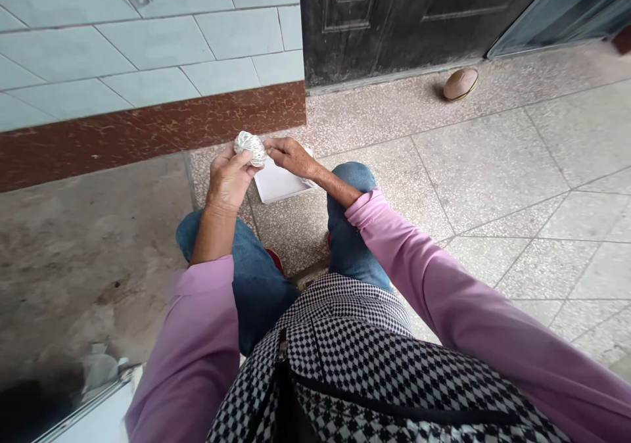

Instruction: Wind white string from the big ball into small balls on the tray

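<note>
My left hand (230,177) is closed around a ball of white cord (250,147), raised in front of my knees. Close against the ball's right side is my right hand (292,157), its thumb and fingers pinched together; whatever lies between them is too small to make out. Below both hands a shallow white tray (279,192) rests on the floor between my feet. Part of some white stringy material (309,181) shows at its right end, mostly hidden behind my right hand and wrist.
A tiled wall (148,42) with a brown marbled base (148,127) rises ahead on the left. Right of it is a dark panelled door (394,29). A rounded pinkish object (460,84) lies on the speckled floor before the door. A white-topped object (98,417) stands at lower left.
</note>
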Available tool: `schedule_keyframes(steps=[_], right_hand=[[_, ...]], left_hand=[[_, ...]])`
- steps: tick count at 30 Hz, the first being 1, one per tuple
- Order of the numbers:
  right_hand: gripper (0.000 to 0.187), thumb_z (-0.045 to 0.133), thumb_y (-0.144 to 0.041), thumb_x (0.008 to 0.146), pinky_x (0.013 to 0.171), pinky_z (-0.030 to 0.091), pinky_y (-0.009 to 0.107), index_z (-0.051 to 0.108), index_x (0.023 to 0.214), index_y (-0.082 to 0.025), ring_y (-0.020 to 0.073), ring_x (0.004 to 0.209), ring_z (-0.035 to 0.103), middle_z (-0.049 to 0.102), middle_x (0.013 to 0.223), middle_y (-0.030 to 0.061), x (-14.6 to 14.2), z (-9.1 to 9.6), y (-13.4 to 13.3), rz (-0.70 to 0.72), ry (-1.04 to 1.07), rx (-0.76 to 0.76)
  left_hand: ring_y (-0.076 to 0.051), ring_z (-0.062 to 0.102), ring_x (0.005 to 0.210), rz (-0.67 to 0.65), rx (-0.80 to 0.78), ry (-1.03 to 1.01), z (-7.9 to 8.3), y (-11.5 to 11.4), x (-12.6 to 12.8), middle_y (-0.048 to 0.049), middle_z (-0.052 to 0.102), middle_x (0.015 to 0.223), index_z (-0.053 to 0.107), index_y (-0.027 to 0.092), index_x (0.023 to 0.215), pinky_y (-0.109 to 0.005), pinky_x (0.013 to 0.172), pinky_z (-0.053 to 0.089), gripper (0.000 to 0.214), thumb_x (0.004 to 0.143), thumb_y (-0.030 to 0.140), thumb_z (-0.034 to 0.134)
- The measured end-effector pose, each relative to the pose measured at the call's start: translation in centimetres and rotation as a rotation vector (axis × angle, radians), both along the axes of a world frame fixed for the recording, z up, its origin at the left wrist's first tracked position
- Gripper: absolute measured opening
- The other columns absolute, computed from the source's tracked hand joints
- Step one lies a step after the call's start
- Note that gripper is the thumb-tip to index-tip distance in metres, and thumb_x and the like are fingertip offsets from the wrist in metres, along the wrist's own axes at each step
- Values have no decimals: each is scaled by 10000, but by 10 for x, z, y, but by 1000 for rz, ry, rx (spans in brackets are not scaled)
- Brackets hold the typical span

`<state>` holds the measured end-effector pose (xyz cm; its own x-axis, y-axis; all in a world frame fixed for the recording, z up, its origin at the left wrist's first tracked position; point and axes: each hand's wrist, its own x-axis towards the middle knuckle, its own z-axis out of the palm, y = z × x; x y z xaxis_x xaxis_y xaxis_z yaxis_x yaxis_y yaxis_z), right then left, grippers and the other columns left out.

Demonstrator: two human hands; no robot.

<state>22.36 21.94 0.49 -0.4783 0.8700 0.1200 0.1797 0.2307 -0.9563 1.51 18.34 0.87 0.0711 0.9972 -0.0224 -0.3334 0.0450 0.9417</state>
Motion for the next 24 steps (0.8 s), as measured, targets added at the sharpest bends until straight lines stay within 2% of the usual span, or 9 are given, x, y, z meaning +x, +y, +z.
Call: schedule_keyframes(steps=[2,4,7,9,12,14,17,21,24], right_hand=[[236,613,-109,1220,869,501,253,627,1003,-201,168,892,558,585,875,-25,-1,-1,-2,22,-5,31],[224,655,-191,1252,897,510,250,650,1028,-187,162,929,585,602,883,-28,-1,-1,-4,57,17,8],[374,772,-418,1303,836,491,238,663,1033,-183,143,895,573,610,865,-34,-2,4,-6,42,44,-108],[484,866,-535,1278,776,471,235,661,1005,-191,138,855,556,610,850,-33,-2,9,-8,-16,46,-168],[560,952,-615,1229,750,481,229,661,996,-197,149,857,573,611,855,-24,0,17,-11,-47,62,-161],[573,943,-633,1238,756,491,224,659,1000,-195,155,867,577,586,849,-25,1,21,-12,-28,65,-133],[572,894,-607,1275,727,452,221,626,969,-206,150,826,511,501,813,-40,2,24,-15,-15,33,-99],[578,941,-537,1245,698,396,245,570,924,-230,154,792,417,419,807,-52,2,23,-18,-22,-10,-78],[563,947,-533,1235,729,407,257,589,930,-224,166,816,426,426,827,-42,2,23,-18,-18,-9,-71]], left_hand=[[-273,772,1108,36,3,41,-2,0,-1,-83,859,1184,800,274,1123,-370,883,686,592,718,509,1161],[-305,784,1189,68,3,76,0,-3,1,-74,860,1209,793,287,1159,-398,934,695,654,701,548,1180],[-306,763,1247,119,-41,121,11,-10,7,-57,873,1243,767,286,1233,-425,1016,697,725,687,489,1198],[-298,753,1263,117,-80,138,20,-15,11,-58,880,1266,761,284,1261,-442,1055,698,685,731,419,1174],[-319,768,1290,64,-94,119,28,-18,14,-80,888,1292,764,295,1240,-477,1060,704,601,798,457,1138],[-327,773,1260,43,-83,127,28,-19,13,-92,894,1260,764,290,1191,-486,1029,709,627,775,557,1149],[-310,779,1177,41,-46,170,22,-17,10,-95,880,1158,753,261,1138,-497,997,720,717,711,656,1171],[-270,792,1054,71,-33,178,17,-16,7,-90,879,1121,750,230,1120,-497,941,740,749,675,652,1181],[-272,797,1051,73,-48,172,17,-15,8,-94,874,1125,753,221,1138,-512,939,745,787,639,646,1190]])
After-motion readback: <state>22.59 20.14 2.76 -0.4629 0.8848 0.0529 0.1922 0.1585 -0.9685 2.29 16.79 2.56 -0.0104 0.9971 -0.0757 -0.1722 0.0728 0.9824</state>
